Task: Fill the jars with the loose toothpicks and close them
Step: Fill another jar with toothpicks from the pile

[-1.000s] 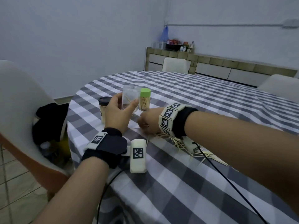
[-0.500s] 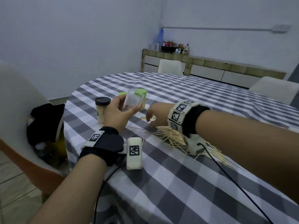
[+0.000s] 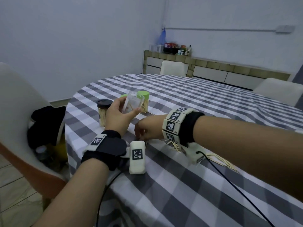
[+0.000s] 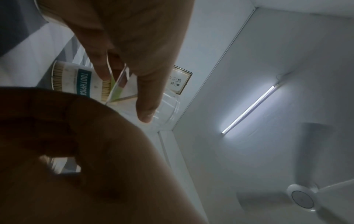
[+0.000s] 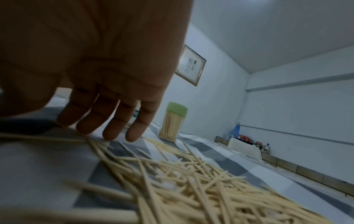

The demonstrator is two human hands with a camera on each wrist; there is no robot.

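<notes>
My left hand [image 3: 121,115] grips a clear, lidless jar [image 3: 133,102] above the table and tilts its mouth to the right; in the left wrist view its fingers [image 4: 145,112] wrap the jar [image 4: 166,109], which holds only a few toothpicks. My right hand [image 3: 144,131] is low on the cloth, its straight fingertips [image 5: 109,134] touching the near end of the loose toothpicks [image 5: 191,181], which spread under my right wrist [image 3: 176,147]. A green-lidded full jar [image 3: 144,102] and a black-lidded full jar [image 3: 103,113] stand behind my hands.
The round table [image 3: 213,104] has a grey-and-white checked cloth, and its edge runs close to my left arm. A second green lid [image 3: 123,96] shows behind the clear jar. A chair with a black bag [image 3: 47,125] stands at the left. Black cables hang from both wrists.
My right hand rose toward the jar's mouth half a second ago and has come back down onto the toothpicks. My left hand keeps the jar, now tilted more to the right.
</notes>
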